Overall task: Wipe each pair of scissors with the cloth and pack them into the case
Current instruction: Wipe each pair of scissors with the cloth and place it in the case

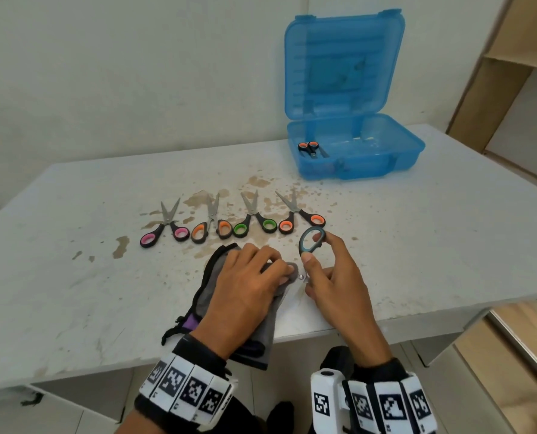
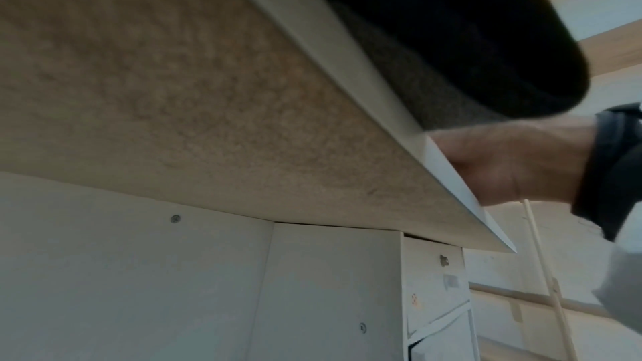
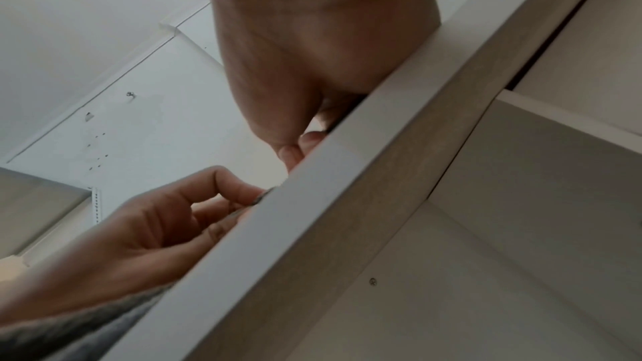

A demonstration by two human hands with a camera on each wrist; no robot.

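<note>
In the head view my right hand (image 1: 325, 261) grips grey-handled scissors (image 1: 311, 242) by one handle ring, just above the table's front edge. My left hand (image 1: 257, 277) lies on the grey cloth (image 1: 210, 277) and pinches a fold of it around the blades, which are hidden. Four more pairs lie in a row behind the hands: pink-handled scissors (image 1: 166, 228), orange-handled scissors (image 1: 211, 225), green-handled scissors (image 1: 254, 221) and another orange-handled pair (image 1: 301, 216). The open blue case (image 1: 386, 164) stands at the back right with one orange-handled pair (image 1: 310, 148) inside.
The white table (image 1: 88, 277) is stained brown around the row of scissors. The cloth hangs over the front edge, seen dark from below (image 2: 451, 37). Wooden shelving (image 1: 511, 73) stands to the right. Both wrist views look up from under the table edge (image 3: 312, 216).
</note>
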